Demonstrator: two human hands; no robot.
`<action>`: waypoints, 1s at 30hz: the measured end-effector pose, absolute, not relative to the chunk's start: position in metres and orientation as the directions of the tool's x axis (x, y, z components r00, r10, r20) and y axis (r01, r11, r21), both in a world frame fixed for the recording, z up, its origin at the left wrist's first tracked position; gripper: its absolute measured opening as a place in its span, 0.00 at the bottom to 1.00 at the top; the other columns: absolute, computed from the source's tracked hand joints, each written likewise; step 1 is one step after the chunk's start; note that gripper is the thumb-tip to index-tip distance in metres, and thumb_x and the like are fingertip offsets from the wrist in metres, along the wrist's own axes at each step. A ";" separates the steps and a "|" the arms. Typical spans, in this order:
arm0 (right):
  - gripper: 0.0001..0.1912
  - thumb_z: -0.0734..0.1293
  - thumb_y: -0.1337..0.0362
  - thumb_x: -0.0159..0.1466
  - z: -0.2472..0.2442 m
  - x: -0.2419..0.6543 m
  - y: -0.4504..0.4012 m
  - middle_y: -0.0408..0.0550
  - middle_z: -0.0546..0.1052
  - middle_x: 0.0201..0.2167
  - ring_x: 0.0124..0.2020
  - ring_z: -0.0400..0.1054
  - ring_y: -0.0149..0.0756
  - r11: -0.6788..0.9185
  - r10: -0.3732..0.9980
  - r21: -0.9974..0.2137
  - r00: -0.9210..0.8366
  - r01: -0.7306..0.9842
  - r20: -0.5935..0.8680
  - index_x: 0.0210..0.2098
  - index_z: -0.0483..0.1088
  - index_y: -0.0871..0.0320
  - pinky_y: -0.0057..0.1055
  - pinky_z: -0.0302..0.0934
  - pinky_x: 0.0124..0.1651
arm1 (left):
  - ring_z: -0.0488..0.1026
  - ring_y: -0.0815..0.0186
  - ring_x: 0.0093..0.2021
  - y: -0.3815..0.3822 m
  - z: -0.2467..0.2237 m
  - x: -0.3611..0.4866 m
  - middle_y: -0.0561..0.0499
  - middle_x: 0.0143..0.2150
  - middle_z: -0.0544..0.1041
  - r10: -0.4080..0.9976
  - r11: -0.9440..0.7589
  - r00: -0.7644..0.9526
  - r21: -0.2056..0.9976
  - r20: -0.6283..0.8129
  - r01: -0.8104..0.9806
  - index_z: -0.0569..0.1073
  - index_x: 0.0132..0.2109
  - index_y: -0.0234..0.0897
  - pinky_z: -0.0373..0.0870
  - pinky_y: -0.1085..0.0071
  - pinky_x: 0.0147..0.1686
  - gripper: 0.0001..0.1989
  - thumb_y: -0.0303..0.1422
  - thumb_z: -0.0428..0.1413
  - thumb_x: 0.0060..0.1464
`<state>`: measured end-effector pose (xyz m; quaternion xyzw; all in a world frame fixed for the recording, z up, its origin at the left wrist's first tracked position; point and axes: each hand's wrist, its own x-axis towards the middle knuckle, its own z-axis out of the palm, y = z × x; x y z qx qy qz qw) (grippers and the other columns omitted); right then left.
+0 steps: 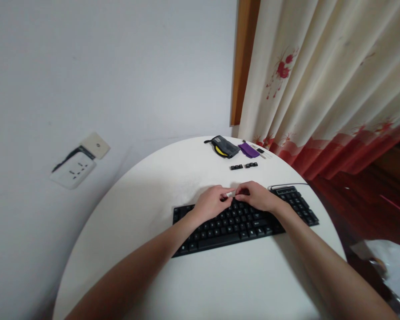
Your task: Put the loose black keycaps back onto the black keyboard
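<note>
A black keyboard (220,242) lies on the round white table, its upper rows partly hidden by my hands. My left hand (213,202) rests over the top middle of the keyboard, with thumb and index finger stretched out and a gap between them. Just to its right, my right hand (255,195) is closed in a pinch at the keyboard's back edge. Whatever its fingertips hold is too small to make out. Behind the hands, two short rows of loose black keycaps (236,167) sit on the table.
Near the table's back edge lie a dark grey pouch (226,146) with a yellow part, a purple cloth pouch (249,150) and some thin tools (260,152). A cable (288,184) runs off right. The wall socket (74,169) is left; a curtain (306,80) hangs right.
</note>
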<state>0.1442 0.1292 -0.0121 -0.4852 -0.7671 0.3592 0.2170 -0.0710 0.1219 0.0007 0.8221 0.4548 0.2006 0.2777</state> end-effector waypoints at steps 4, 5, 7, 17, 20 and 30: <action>0.08 0.67 0.59 0.62 -0.010 0.146 0.127 0.45 0.79 0.32 0.33 0.71 0.37 0.284 0.895 -0.762 -0.447 0.582 -0.007 0.35 0.75 0.56 0.32 0.62 0.40 | 0.74 0.64 0.35 0.121 0.000 -0.070 0.51 0.38 0.80 0.885 -0.375 0.462 0.672 0.055 0.638 0.76 0.56 0.44 0.69 0.72 0.36 0.20 0.37 0.57 0.56; 0.09 0.67 0.59 0.63 -0.008 0.147 0.127 0.45 0.79 0.32 0.34 0.71 0.37 0.294 0.890 -0.757 -0.456 0.583 -0.006 0.35 0.75 0.57 0.32 0.62 0.40 | 0.75 0.64 0.35 0.121 0.000 -0.070 0.51 0.38 0.80 0.891 -0.363 0.451 0.680 0.054 0.636 0.76 0.55 0.43 0.69 0.72 0.37 0.20 0.37 0.57 0.55; 0.12 0.64 0.58 0.65 -0.004 0.148 0.127 0.46 0.79 0.32 0.34 0.70 0.38 0.312 0.881 -0.754 -0.474 0.578 0.001 0.34 0.76 0.57 0.33 0.61 0.41 | 0.75 0.64 0.36 0.120 0.000 -0.070 0.51 0.39 0.81 0.896 -0.361 0.440 0.685 0.066 0.633 0.76 0.54 0.42 0.70 0.71 0.38 0.18 0.37 0.56 0.57; 0.16 0.59 0.60 0.66 0.002 0.156 0.138 0.49 0.79 0.28 0.31 0.71 0.37 0.219 0.975 -0.831 -0.132 0.512 0.176 0.30 0.75 0.60 0.31 0.62 0.37 | 0.77 0.65 0.37 0.132 0.011 -0.071 0.49 0.39 0.81 0.922 -0.303 0.375 0.780 0.095 0.547 0.77 0.48 0.37 0.73 0.72 0.39 0.12 0.32 0.53 0.60; 0.16 0.59 0.60 0.65 0.002 0.163 0.143 0.48 0.78 0.26 0.30 0.71 0.38 0.177 0.966 -0.840 0.071 0.513 0.247 0.28 0.74 0.59 0.32 0.61 0.36 | 0.77 0.66 0.36 0.151 0.017 -0.068 0.49 0.40 0.81 0.922 -0.324 0.372 0.743 0.108 0.586 0.76 0.50 0.36 0.73 0.72 0.38 0.14 0.32 0.58 0.56; 0.17 0.60 0.58 0.64 0.001 0.181 0.151 0.48 0.78 0.24 0.29 0.71 0.38 0.115 0.925 -0.860 0.263 0.497 0.275 0.26 0.74 0.58 0.31 0.60 0.34 | 0.76 0.59 0.45 0.237 -0.006 -0.031 0.43 0.47 0.79 0.905 -0.422 0.376 0.522 0.198 0.741 0.76 0.52 0.32 0.70 0.66 0.49 0.23 0.35 0.67 0.49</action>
